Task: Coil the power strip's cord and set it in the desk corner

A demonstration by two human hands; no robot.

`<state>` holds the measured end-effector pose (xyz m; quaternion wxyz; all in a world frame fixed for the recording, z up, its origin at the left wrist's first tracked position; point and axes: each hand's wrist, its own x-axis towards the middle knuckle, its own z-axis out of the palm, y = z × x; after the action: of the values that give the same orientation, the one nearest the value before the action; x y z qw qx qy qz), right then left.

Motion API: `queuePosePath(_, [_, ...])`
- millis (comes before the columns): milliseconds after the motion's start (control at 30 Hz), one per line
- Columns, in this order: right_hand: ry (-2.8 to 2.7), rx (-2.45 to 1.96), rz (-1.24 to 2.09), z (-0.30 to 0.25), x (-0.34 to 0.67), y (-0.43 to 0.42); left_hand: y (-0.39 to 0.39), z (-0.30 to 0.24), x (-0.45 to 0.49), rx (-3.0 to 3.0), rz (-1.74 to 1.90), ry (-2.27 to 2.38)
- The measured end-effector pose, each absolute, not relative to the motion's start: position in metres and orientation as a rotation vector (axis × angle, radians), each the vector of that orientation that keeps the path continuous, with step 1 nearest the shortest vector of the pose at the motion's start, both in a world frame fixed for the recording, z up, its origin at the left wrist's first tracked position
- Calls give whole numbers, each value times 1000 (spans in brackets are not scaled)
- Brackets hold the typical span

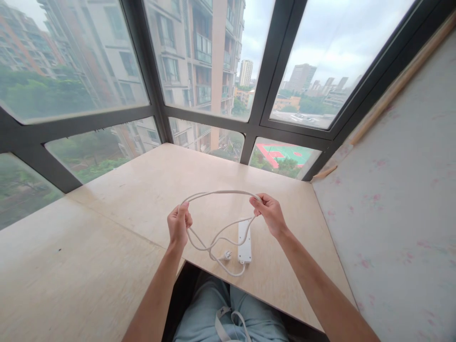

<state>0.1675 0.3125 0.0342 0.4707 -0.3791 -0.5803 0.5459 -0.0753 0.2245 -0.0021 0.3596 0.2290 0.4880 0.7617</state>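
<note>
Both hands hold loops of a white power cord stretched between them above the wooden surface. My left hand is closed round the cord at the left side of the loop. At the right side, my right hand pinches the cord between thumb and fingers. Below and between the hands, the white power strip lies on the wood, its cord leaving the near end. The plug rests just left of the strip, with its pins pointing right. Slack cord crosses itself beneath the loop.
The pale wooden surface has a seam on the left and a near edge above my legs. Dark-framed windows border it at the back and left. A flower-patterned wall closes off the right side.
</note>
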Motion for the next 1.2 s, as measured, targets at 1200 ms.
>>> queuePosePath(1200, [-2504, -1265, 1052, -85, 155, 280, 250, 45, -172, 868, 1188, 1490])
